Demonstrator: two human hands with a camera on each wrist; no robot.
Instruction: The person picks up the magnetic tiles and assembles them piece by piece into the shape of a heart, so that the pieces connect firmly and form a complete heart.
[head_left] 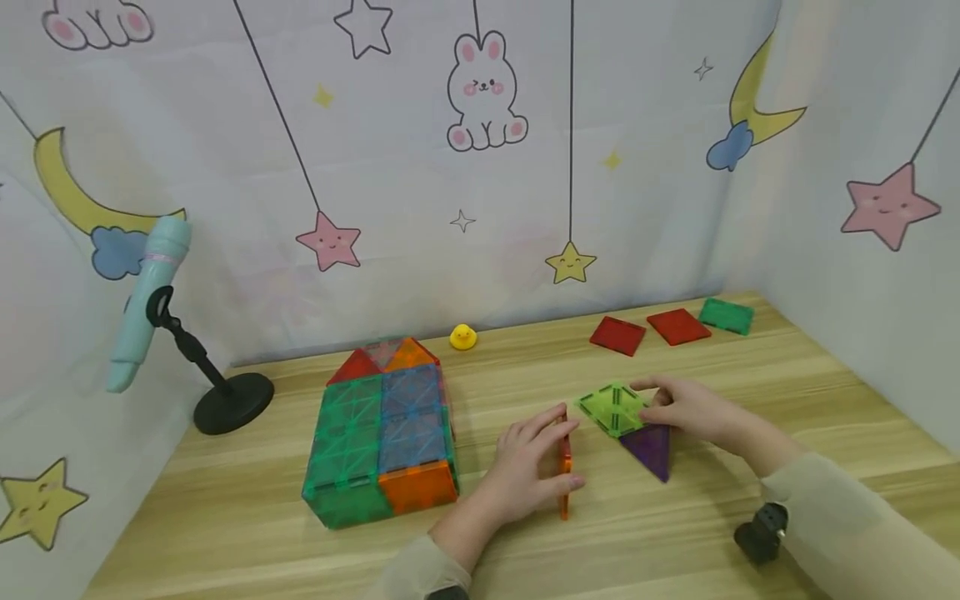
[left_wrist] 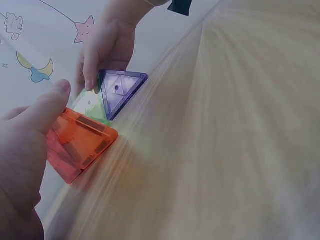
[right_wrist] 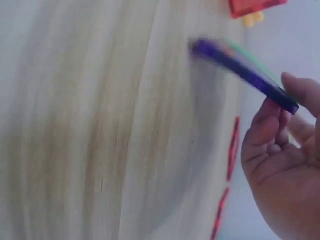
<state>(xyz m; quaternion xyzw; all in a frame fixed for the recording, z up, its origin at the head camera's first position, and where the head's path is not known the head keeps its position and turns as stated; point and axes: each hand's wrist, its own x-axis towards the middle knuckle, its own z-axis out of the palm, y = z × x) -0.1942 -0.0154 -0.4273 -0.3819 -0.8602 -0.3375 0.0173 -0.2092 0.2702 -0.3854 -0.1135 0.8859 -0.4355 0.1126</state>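
My left hand (head_left: 525, 462) holds a joined orange-and-red magnetic tile piece (head_left: 566, 475) on edge, thumb near and fingers far. In the left wrist view the orange tile (left_wrist: 85, 135) shows see-through, with red beside it. My right hand (head_left: 693, 412) pinches a flat group of tiles, lime green triangles (head_left: 611, 407) joined to a purple triangle (head_left: 651, 450). The right wrist view shows the purple tile (right_wrist: 245, 74) edge-on between thumb and fingers, above the table. To the left lies a house-shaped block of magnetic tiles (head_left: 348, 433), green, blue, orange and red.
Two red tiles (head_left: 618, 335) and a green tile (head_left: 726, 316) lie at the back right of the wooden table (head_left: 525, 558). A yellow toy duck (head_left: 463, 337) sits by the back cloth. A mint microphone (head_left: 150, 292) on a black stand (head_left: 234, 403) occupies the left.
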